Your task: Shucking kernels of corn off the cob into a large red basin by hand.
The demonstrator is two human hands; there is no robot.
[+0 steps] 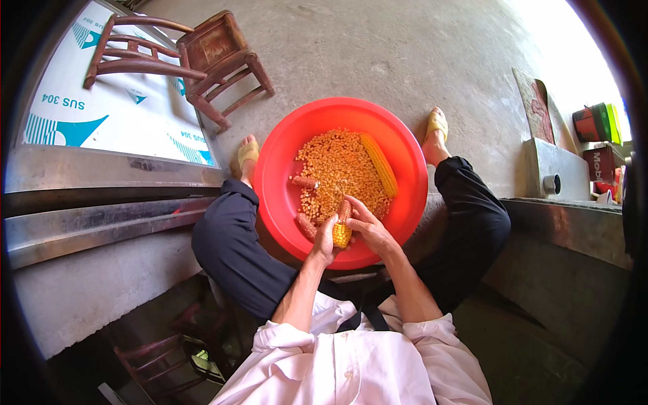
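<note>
Between my knees stands a red plastic basin [268, 167] with loose corn kernels [334, 157] spread over its bottom. Over its near side, my left hand [325, 242] grips an ear of corn [342, 234] whose upper part is a bare reddish cob and whose lower part still bears yellow kernels. My right hand [368, 227] is on the same ear from the right, fingers along the bare part. A full ear of corn [378, 164] leans at the basin's right. Bare cobs lie at its left, one higher up [305, 181] and one lower down [306, 226].
A small wooden chair [210, 48] stands at the upper left beside a metal-framed panel [71, 106] with printed film. My sandalled feet flank the basin on the concrete floor [364, 55]. At the right, a grey metal box [557, 169] and several containers stand near a ledge.
</note>
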